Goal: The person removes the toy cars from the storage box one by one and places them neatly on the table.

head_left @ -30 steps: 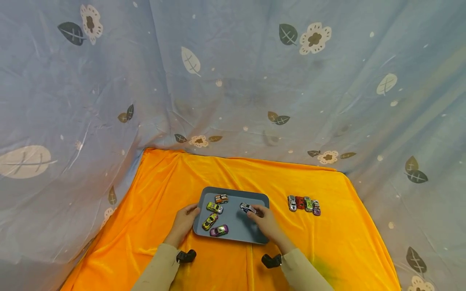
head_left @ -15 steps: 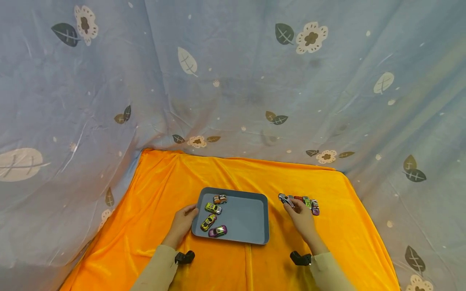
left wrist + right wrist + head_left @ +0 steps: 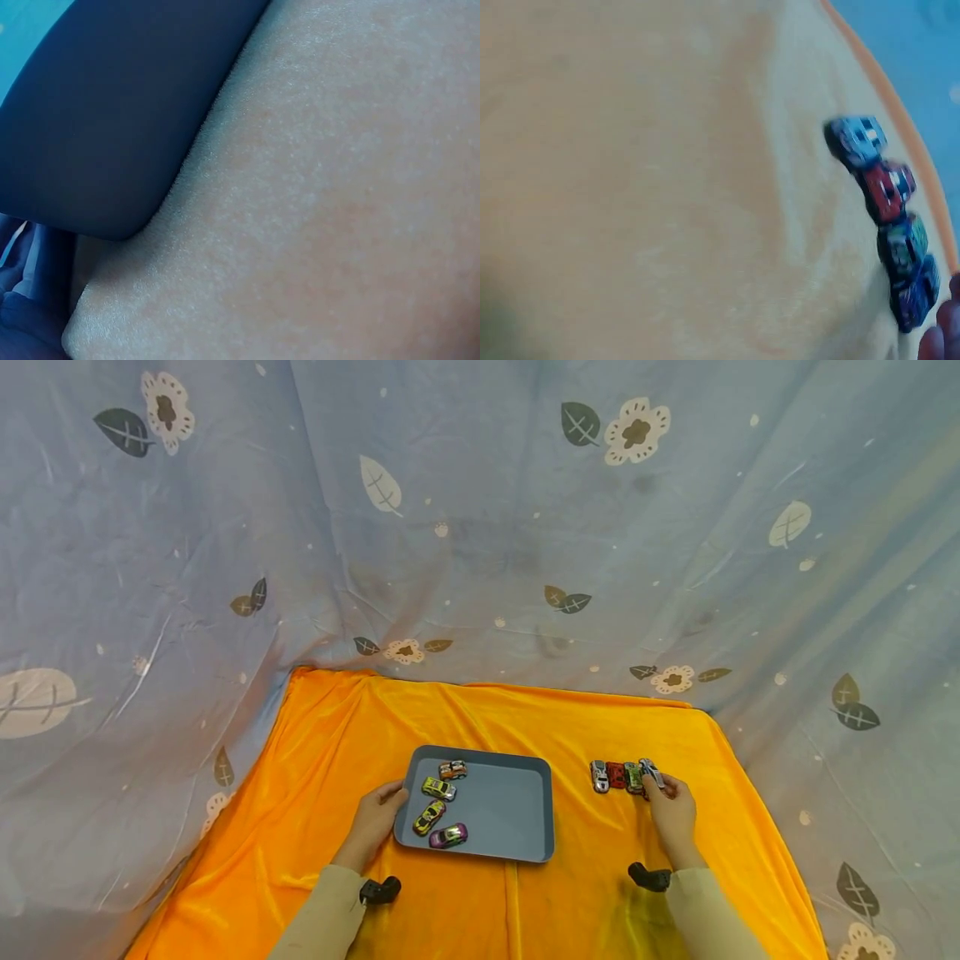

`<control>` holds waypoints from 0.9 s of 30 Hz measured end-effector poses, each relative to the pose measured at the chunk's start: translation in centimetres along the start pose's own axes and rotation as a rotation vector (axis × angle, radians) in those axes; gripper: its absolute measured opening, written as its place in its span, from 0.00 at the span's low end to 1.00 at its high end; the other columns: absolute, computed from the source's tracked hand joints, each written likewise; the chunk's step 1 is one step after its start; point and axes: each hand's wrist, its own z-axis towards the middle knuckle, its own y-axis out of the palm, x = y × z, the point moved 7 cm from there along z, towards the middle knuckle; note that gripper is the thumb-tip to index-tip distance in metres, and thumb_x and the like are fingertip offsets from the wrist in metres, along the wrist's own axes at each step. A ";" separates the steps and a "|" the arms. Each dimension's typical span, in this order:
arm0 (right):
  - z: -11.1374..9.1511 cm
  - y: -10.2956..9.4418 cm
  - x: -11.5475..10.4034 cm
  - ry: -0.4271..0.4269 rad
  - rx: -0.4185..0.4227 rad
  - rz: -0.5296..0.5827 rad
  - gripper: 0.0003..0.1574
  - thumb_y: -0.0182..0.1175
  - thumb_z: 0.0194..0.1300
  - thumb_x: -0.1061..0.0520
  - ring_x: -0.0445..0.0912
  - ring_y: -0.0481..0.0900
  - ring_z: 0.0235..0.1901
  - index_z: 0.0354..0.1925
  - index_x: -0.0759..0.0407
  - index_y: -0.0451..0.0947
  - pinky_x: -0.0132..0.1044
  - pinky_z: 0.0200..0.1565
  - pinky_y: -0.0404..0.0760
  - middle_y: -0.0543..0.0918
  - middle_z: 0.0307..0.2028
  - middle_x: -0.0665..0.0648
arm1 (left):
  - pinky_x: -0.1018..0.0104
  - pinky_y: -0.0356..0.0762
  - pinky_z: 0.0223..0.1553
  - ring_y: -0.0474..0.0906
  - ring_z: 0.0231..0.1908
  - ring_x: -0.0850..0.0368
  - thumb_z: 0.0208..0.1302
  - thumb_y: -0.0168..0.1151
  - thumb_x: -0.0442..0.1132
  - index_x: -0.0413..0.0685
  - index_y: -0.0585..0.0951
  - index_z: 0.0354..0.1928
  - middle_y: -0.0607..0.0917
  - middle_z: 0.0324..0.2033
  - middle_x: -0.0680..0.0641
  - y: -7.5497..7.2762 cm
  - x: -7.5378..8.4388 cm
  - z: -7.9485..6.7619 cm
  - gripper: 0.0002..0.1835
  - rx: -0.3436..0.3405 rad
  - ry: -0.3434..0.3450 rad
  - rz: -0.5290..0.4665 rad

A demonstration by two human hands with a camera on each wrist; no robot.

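Nearest are two pale sleeves [image 3: 325, 902], each with a black device [image 3: 380, 891] at the wrist. On the left, the left hand [image 3: 377, 820] grips the left edge of a grey tray [image 3: 548, 827], its thumb at the rim. Four toy cars lie in the left part of the tray: nearest a purple car [image 3: 448, 836], then a yellow and black car [image 3: 429, 817], a lime car [image 3: 438, 788] and, farthest, an orange car [image 3: 453, 769]. To the right, well apart from the tray, the right hand [image 3: 675, 814] pinches a white and dark car [image 3: 651, 772] over the right end of a row of cars. From the left that row has a silver car [image 3: 599, 776], a red car [image 3: 616, 775] and a green car [image 3: 633, 778], side by side; the right wrist view shows a dark car [image 3: 915, 298] next to the green one, close to the fingertips. An orange cloth [image 3: 337, 735] covers the surface, and beyond it hangs a blue-grey curtain [image 3: 480, 560] printed with leaves and flowers.
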 end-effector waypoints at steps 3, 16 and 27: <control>0.7 -0.8 1.1 0.085 0.017 0.026 0.48 0.53 0.67 0.34 0.53 0.70 0.48 0.68 0.69 0.60 0.24 0.33 0.73 0.69 0.54 0.67 | 0.48 0.72 0.58 0.74 0.57 0.44 0.69 0.58 0.50 0.46 0.77 0.62 0.78 0.57 0.41 0.1 0.0 0.1 0.24 -0.002 0.014 -0.012; 2.6 -1.6 3.3 0.190 -0.006 0.041 0.52 0.50 0.69 0.35 0.64 0.62 0.62 0.70 0.73 0.52 0.56 0.62 0.65 0.59 0.64 0.75 | 0.48 0.71 0.59 0.73 0.58 0.45 0.69 0.58 0.47 0.47 0.76 0.63 0.78 0.58 0.42 0.1 0.0 0.0 0.23 -0.017 -0.002 -0.042; 2.5 -1.4 3.1 0.125 -0.019 -0.023 0.47 0.48 0.70 0.38 0.64 0.64 0.57 0.67 0.74 0.56 0.56 0.58 0.68 0.63 0.59 0.74 | 0.49 0.70 0.60 0.73 0.59 0.46 0.70 0.57 0.48 0.47 0.76 0.63 0.78 0.58 0.42 0.1 0.2 0.0 0.23 -0.020 0.008 -0.039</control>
